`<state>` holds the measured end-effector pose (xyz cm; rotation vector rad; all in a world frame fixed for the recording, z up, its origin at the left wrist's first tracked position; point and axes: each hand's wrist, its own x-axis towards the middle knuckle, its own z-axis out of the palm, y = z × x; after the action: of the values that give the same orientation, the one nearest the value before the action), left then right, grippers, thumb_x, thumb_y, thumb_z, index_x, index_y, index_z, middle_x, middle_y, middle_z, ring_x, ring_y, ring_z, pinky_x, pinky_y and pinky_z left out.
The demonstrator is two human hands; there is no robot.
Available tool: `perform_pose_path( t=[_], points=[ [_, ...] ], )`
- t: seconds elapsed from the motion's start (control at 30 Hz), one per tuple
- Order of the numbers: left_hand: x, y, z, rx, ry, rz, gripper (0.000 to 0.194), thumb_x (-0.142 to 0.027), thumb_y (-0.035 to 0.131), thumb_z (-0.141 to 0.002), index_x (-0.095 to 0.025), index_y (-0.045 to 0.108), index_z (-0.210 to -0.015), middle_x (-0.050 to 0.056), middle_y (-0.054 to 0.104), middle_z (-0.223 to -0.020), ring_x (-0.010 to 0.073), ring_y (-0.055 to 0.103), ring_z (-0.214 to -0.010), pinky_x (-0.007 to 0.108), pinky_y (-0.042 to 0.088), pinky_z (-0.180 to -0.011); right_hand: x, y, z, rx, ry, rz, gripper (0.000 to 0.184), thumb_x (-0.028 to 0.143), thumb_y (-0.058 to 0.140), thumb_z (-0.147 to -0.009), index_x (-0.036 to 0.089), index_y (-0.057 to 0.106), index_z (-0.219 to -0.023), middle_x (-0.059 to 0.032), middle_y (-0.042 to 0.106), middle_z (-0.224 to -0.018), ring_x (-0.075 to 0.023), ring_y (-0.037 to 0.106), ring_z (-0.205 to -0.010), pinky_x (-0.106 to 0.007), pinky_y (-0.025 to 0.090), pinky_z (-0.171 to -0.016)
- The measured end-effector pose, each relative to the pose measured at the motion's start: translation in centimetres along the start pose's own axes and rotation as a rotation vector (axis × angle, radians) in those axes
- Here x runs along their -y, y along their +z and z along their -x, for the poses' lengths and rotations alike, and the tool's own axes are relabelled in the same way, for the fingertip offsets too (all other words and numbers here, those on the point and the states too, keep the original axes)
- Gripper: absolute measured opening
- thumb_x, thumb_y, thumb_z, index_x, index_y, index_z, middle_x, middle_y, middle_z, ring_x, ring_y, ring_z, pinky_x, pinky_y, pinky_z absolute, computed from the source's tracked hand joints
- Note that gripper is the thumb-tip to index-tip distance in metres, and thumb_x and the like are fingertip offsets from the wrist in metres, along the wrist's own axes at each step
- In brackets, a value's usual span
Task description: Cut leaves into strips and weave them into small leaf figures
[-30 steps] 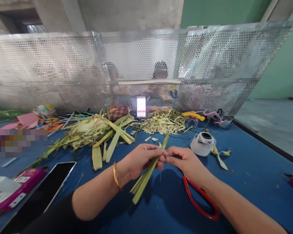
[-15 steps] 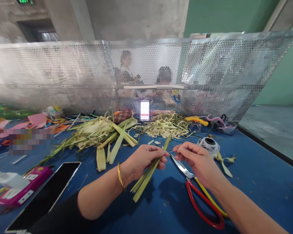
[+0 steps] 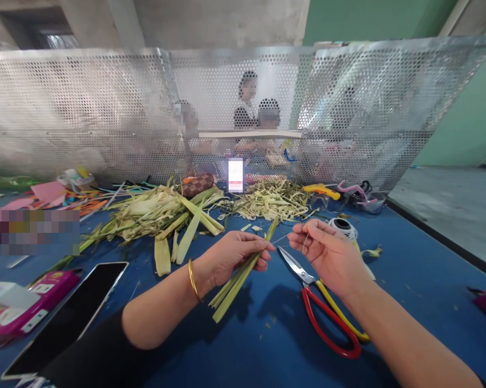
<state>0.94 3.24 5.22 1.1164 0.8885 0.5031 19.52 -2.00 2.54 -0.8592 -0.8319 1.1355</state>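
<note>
- The left hand [image 3: 238, 253] has the strips [image 3: 238, 289], pinching the bundle between thumb and fingers; its upper end pokes out beyond the fingertips, its lower ends fan slightly back beneath the palm.
- Over to the right hand [image 3: 327, 253]: thumb and fingertips pinch the thread [image 3: 282, 238], palm turned partly up, the other fingers loosely curled.
- And there's the thread, a fine line across the gap from the bundle at the left fingertips; whether it is knotted there, I can't tell.
- Good handling here, I'd judge, means a firm left pinch right beside the thread, so the strips neither roll nor slide apart.
- The right hand would do best with a light, even pull: slack could let the thread slip, a jerk could cut into the soft strips.
- The scissors [image 3: 306, 277] lie on the tabletop [image 3: 251, 353] just under and beside the right hand, tips toward the gap between the hands; the thread is best held clear of those blades.
- Just behind the right hand, partly hidden, sits the spool [image 3: 344, 228]; any link to the thread is too fine to make out.
- Beyond the left hand, heaped husks [image 3: 145, 215]; nearer its forearm, a phone [image 3: 68, 318].
</note>
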Motion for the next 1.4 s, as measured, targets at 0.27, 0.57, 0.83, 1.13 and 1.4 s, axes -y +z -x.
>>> perform_pose_path(
  t=[0.27, 0.57, 0.83, 1.13, 1.4],
  points=[
    [0.8, -0.3, -0.5, 0.065, 0.101, -0.2, 0.013, -0.025, 0.069, -0.073, -0.012, 0.068, -0.07, 0.002, 0.064, -0.061, 0.009, 0.058, -0.051, 0.021, 0.047, -0.057, 0.4, 0.2, 0.3, 0.053, -0.115, 0.135, 0.016, 0.035, 0.067, -0.076, 0.022, 0.059, -0.069, -0.0007, 0.068, -0.081, -0.0171, 0.066, -0.076, -0.036, 0.052, -0.078],
    [1.0, 0.2, 0.3, 0.167, 0.317, -0.982, 0.017, -0.013, 0.053, -0.074, -0.015, 0.066, -0.063, -0.002, 0.061, -0.054, 0.0099, 0.056, -0.051, 0.019, 0.041, -0.055, 0.9, 0.7, 0.9, 0.272, -0.094, 0.421, 0.019, 0.031, 0.066, -0.078, 0.018, 0.063, -0.065, 0.0007, 0.057, -0.059, -0.0108, 0.05, -0.054, -0.026, 0.04, -0.055],
    [0.0, -0.1, 0.6, 0.156, 0.543, -0.737, 0.018, -0.026, 0.055, -0.081, -0.015, 0.067, -0.073, 0.0, 0.064, -0.062, 0.01, 0.059, -0.058, 0.019, 0.045, -0.06, -0.8, 0.1, -0.4, 0.09, 0.245, -0.111, 0.027, 0.025, 0.079, -0.063, 0.018, 0.053, -0.061, 0.0026, 0.057, -0.065, -0.0078, 0.049, -0.051, -0.021, 0.04, -0.05],
    [0.7, -0.7, -0.6, -0.249, 0.623, -0.782, 0.026, -0.023, 0.052, -0.082, -0.016, 0.063, -0.06, 0.0, 0.063, -0.057, 0.0104, 0.059, -0.055, 0.02, 0.042, -0.057, -1.4, 1.7, 2.6, 0.332, -0.499, 0.71, 0.016, 0.024, 0.048, -0.091, 0.021, 0.056, -0.078, -0.0034, 0.059, -0.08, -0.0177, 0.057, -0.078, -0.032, 0.044, -0.074],
    [2.1, -0.3, -0.2, 0.178, 0.94, -1.593, 0.019, -0.006, 0.053, -0.077, -0.015, 0.065, -0.066, 0.005, 0.067, -0.067, 0.0157, 0.06, -0.062, 0.025, 0.036, -0.054, -0.7, 1.0, 1.7, 0.361, -0.107, 0.556, 0.021, 0.029, 0.055, -0.087, 0.02, 0.053, -0.068, 0.0014, 0.053, -0.065, -0.0108, 0.045, -0.055, -0.025, 0.037, -0.055]
  ],
)
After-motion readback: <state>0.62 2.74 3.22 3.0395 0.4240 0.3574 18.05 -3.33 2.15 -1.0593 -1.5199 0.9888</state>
